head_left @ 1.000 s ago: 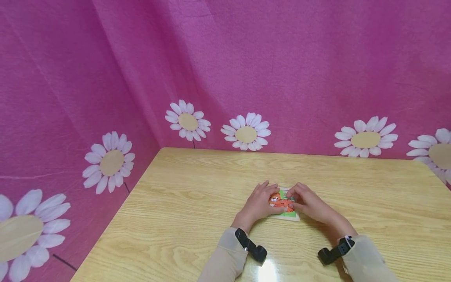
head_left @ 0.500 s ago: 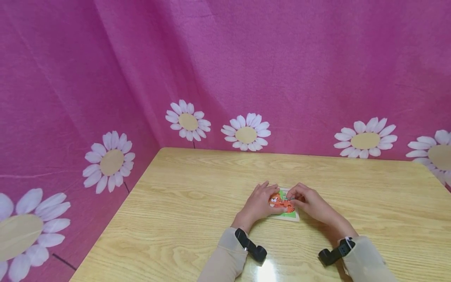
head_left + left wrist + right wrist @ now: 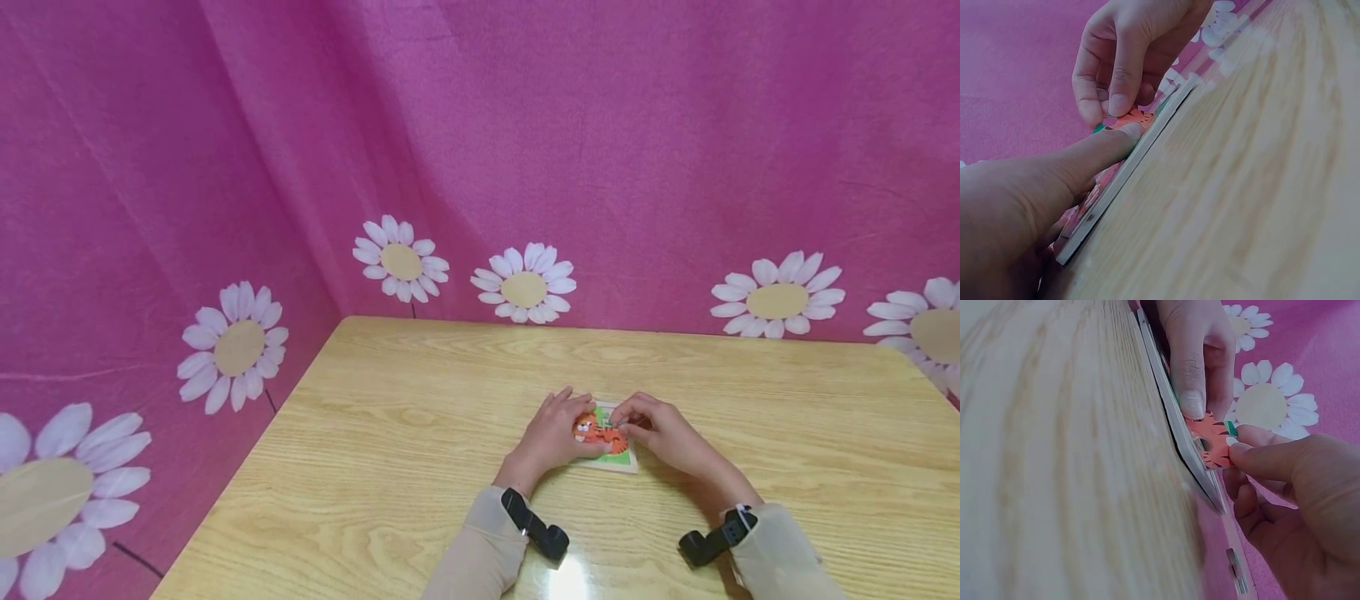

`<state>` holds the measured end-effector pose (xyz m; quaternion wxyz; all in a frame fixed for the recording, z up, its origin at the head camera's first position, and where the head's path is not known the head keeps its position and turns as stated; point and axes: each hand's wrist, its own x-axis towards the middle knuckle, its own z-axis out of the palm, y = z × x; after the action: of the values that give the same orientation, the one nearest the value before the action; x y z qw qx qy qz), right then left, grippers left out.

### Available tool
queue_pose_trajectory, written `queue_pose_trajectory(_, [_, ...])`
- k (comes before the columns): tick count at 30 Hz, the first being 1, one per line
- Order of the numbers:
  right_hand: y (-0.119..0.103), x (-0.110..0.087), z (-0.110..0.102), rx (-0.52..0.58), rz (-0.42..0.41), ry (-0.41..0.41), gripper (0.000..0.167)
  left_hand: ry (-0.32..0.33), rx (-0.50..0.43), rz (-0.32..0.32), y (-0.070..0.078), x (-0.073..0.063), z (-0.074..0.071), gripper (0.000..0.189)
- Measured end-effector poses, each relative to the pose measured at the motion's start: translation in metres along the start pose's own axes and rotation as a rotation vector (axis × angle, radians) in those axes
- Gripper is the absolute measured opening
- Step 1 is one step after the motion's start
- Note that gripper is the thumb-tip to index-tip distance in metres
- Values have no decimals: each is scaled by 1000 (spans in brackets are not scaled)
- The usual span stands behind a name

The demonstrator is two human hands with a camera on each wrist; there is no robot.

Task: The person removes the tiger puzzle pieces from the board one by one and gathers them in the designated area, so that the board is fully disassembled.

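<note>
A small wooden tiger jigsaw puzzle [image 3: 621, 467] with a green background lies on the table between both hands. My left hand [image 3: 550, 435] grips the board from its left side, the thumb [image 3: 1100, 150] lying over the picture near the front edge. Its other fingers reach around the far side. My right hand [image 3: 667, 433] pinches an orange, black-striped puzzle piece [image 3: 1215, 442] with a green corner between thumb and forefinger. In the right wrist view the piece stands tilted up at the board, close to the left thumb. The fingers hide part of the tiger's body.
The wood-grain table [image 3: 375, 467] extends around the puzzle on all sides. A pink curtain [image 3: 600, 150] with large white daisies hangs behind and along the left edge. Black camera mounts [image 3: 534, 525] sit on both wrists, over beige sleeves.
The right fingers have shifted slightly at the orange piece, and more of the tiger's striped body shows beside them. The left hand and board stay in place.
</note>
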<state>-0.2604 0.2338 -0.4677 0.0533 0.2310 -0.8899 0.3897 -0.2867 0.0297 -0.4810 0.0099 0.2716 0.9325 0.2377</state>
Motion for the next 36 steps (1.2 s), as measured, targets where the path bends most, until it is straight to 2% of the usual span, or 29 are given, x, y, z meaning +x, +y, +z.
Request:
queue_pose_trajectory(12, [-6,1,2,-47,-153,34,20,-10,-8,-28,2,2,0,69])
queue_pose_trajectory(27, [-6,0,3,-73,-145,45,18,-2,-34,-4,0,-1,1,76])
queue_pose_trajectory(36, [-6,0,3,-81,-140,47,20,-16,1,-9,0,-1,4,84])
